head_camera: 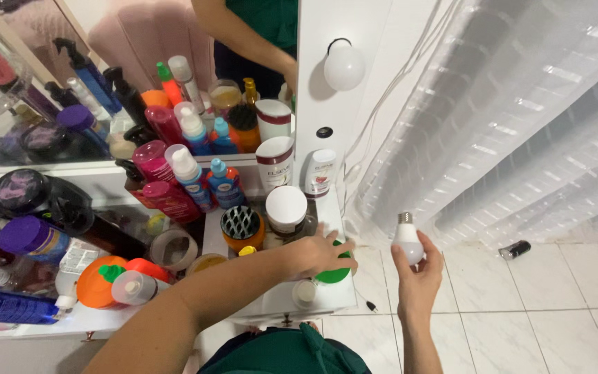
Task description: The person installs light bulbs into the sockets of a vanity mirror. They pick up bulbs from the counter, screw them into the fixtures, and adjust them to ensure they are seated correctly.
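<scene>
Currently the right hand [418,277] is holding a small white pear-shaped light bulb with a metal screw base [407,237] — fingers closing around the glass from below, screw base pointing up and clear above the fingertips, out over the white tiled floor [520,312]. The left hand [320,255] is reaching across the white vanity top [327,294], fingers curling down over a round green lid [333,271], which is sitting near the top's front corner and is mostly covered; I cannot tell whether they are gripping it or only resting on it.

Just beyond the left fingertips: a white-lidded jar [286,208], and beside it an orange tub with a black ribbed top [241,227]. Behind those, two white tubes with dark red bands [276,163] are standing against the mirror [50,76]. Toward the wrist side — crowded bottles in red, blue and purple, plus an orange pumpkin-shaped container [98,282].

Above the right fingers, a round white globe lamp [344,67] is sitting on the mirror frame. Well away on the tiles, a small black cylinder [514,249] is lying next to the white ribbed curtain [520,125].
</scene>
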